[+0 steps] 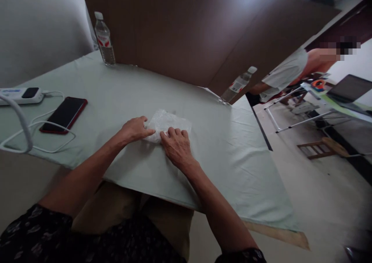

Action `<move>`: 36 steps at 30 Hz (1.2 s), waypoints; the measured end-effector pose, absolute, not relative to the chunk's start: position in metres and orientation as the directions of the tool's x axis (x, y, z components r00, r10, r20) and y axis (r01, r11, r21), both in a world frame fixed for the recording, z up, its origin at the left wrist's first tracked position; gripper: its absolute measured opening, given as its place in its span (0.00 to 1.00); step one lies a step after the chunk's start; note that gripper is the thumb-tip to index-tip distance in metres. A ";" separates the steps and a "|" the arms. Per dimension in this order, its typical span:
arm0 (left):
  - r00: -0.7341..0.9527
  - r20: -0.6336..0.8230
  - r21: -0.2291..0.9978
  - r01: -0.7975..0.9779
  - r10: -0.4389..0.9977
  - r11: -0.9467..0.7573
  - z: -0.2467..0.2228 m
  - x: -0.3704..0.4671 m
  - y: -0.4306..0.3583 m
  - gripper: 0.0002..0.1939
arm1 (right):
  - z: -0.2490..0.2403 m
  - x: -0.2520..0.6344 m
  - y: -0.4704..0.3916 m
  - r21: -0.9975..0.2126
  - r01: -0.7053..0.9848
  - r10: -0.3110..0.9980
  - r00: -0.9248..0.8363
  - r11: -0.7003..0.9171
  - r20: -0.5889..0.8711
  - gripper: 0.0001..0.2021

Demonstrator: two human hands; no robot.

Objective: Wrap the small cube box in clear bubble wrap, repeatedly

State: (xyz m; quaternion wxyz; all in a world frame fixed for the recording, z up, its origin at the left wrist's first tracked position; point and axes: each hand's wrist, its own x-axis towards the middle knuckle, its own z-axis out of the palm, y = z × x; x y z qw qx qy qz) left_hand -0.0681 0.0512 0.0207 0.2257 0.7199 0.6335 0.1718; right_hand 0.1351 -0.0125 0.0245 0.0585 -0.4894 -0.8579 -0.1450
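A crumpled piece of clear plastic wrap point(167, 121) lies on the pale green tablecloth near the middle of the table. My left hand point(135, 129) is at its left edge, thumb and index finger apart, with the other fingers hidden beneath. On the near right part of the plastic rests my right hand point(177, 144), its fingers bent and close together, pressing on the wrap. A small reddish patch shows by the right fingertips, too small to make out.
A phone point(64, 115), white cables and a power strip point(21, 95) lie at the left. Two water bottles point(105, 42) point(238, 85) stand before a brown board point(180, 30). Beyond, at the right, are a person point(286, 75), a laptop point(350, 88) and a stool point(322, 147).
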 end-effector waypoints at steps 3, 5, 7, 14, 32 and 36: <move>0.141 -0.092 0.450 0.889 0.986 -0.085 0.017 -0.063 0.052 0.31 | 0.028 0.132 -0.009 0.208 0.847 0.821 -0.528 0.490 0.217 0.13; 0.121 -0.130 0.434 0.899 0.984 -0.053 0.014 -0.058 0.054 0.28 | 0.029 0.132 -0.007 0.210 0.839 0.814 -0.541 0.503 0.212 0.12; 0.098 -0.152 0.454 0.891 0.984 -0.018 0.012 -0.055 0.056 0.23 | 0.030 0.132 -0.005 0.210 0.831 0.806 -0.553 0.515 0.211 0.13; 0.125 -0.146 0.626 0.780 0.981 -0.006 0.017 -0.053 0.060 0.12 | 0.033 0.131 -0.004 0.197 0.829 0.811 -0.555 0.523 0.186 0.13; 0.410 -0.230 0.936 0.343 0.883 0.085 0.045 -0.018 0.043 0.10 | 0.044 0.142 0.004 -0.117 0.905 0.911 -0.397 0.409 0.115 0.21; 0.535 -0.133 0.885 0.444 0.834 -0.143 0.045 -0.021 0.043 0.14 | 0.036 0.163 -0.002 -0.351 0.813 0.884 -0.406 0.465 0.233 0.25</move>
